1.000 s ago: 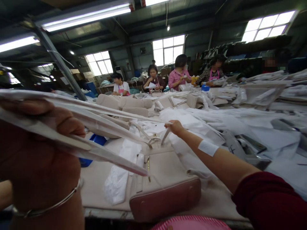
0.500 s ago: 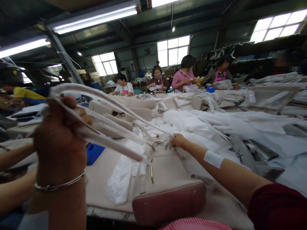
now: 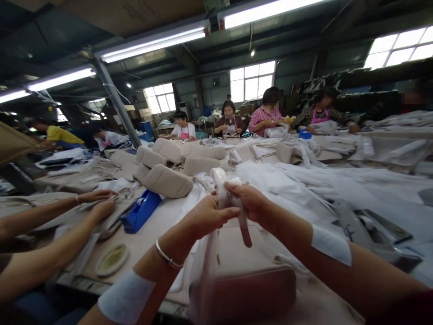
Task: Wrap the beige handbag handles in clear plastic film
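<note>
A pale strap (image 3: pixel 244 228), partly wrapped in clear film, is bunched between my two hands above the bag. My left hand (image 3: pixel 206 215), a silver bangle at its wrist, has its fingers closed around the gathered strap. Close against it, my right hand (image 3: pixel 249 201) pinches the same strap from the other side. One strap end hangs below the fingers, and a blurred length drops in front of the bag. The beige handbag (image 3: pixel 243 257) with a dark red base (image 3: pixel 245 293) lies beneath my hands on the table.
Left of me, a co-worker's hands (image 3: pixel 101 205) handle beige pieces. A blue tape dispenser (image 3: pixel 140 212) and a round dish (image 3: pixel 112 260) stand near my left arm. Beige bags (image 3: pixel 167 180) pile up ahead; white wrapping sheets (image 3: pixel 280 180) spread to the right. Several people sit opposite.
My left hand has come down from high on the left to meet my right hand. The strap, stretched out in a long loop before, is now gathered between both hands.
</note>
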Motion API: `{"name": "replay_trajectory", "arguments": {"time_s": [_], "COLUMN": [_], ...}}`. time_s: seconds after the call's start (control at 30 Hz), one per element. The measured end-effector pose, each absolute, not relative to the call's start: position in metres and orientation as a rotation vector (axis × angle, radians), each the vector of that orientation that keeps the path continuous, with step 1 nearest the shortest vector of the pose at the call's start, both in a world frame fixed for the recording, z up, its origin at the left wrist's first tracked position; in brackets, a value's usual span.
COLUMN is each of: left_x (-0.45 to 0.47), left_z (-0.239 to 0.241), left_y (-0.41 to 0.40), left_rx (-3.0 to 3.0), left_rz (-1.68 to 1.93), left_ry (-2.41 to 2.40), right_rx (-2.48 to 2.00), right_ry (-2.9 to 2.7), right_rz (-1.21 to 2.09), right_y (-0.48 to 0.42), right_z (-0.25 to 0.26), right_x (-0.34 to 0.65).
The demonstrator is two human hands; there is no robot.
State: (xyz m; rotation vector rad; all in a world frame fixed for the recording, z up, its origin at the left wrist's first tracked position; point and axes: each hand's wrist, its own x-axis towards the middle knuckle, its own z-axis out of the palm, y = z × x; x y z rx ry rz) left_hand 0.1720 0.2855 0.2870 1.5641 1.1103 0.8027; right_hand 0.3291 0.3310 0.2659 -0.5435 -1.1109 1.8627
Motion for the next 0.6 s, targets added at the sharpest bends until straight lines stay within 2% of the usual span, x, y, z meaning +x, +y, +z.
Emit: {"name": "replay_trajectory", "arguments": {"time_s": [0.13, 0.33, 0.43, 0.53, 0.6], "left_x": [0.148, 0.151, 0.151, 0.14, 0.134], "left_z": [0.296, 0.291, 0.28, 0.267, 0.258], "left_y": [0.289, 0.291, 0.285, 0.276, 0.27], "left_rx": [1.459, 1.439, 1.413, 1.363, 1.325], "left_rz": [0.942, 0.812, 0.764, 0.741, 0.762], "left_ry": [1.071, 0.81, 0.769, 0.873, 0.967], "right_rx": [-0.569, -0.545, -0.59, -0.586, -0.606], "right_ry": [-0.939, -1.447, -1.362, -1.205, -1.167], "right_rz": [1.611, 1.837, 1.583, 1.229, 1.112], "right_y": [0.344, 0.33, 0.335, 0.349, 0.355], "right_z": [0.271, 0.276, 0.291, 0.303, 0.304], "right_x": [0.331, 0.321, 0.319, 0.322, 0.323]}}
